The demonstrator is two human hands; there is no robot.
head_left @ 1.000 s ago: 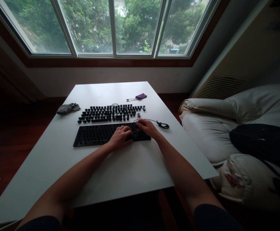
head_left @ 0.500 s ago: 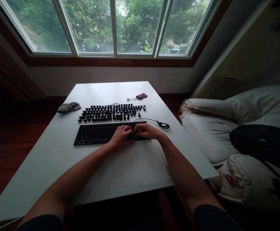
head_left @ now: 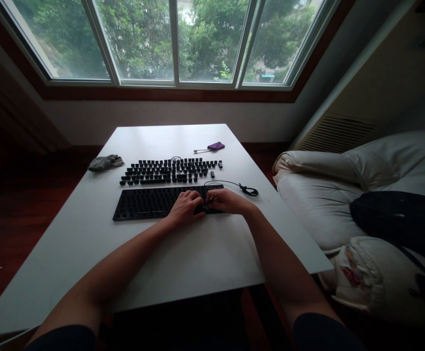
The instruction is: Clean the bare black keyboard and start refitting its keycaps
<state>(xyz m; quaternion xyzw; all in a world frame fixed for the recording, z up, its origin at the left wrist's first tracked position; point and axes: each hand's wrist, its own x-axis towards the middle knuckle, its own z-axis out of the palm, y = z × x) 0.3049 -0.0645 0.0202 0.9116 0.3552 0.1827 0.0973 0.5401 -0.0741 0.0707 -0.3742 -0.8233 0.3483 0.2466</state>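
A black keyboard [head_left: 144, 204] lies on the white table, its key field largely without caps. My left hand [head_left: 186, 205] is on the keyboard's right part, fingers bent over the top and thumb near the front edge. Close beside it, my right hand [head_left: 227, 201] is closed in a pinch over the right end. Small bright glints show at its fingers, but what it holds is too small to name. Behind the keyboard, black keycaps [head_left: 154, 171] stand in rows, with a few loose ones at the right.
The keyboard's coiled cable [head_left: 249, 190] lies to the right. A grey cloth or glove [head_left: 106, 163] rests at the table's left edge. Farther back are a purple cloth [head_left: 216, 146] and a thin light stick [head_left: 200, 151]. A pale sofa [head_left: 307, 187] with a dark bag stands on the right.
My right hand has shifted slightly right, with its fingers turned a little and glints now visible there. My left hand stays on the keyboard. The view has moved very slightly.
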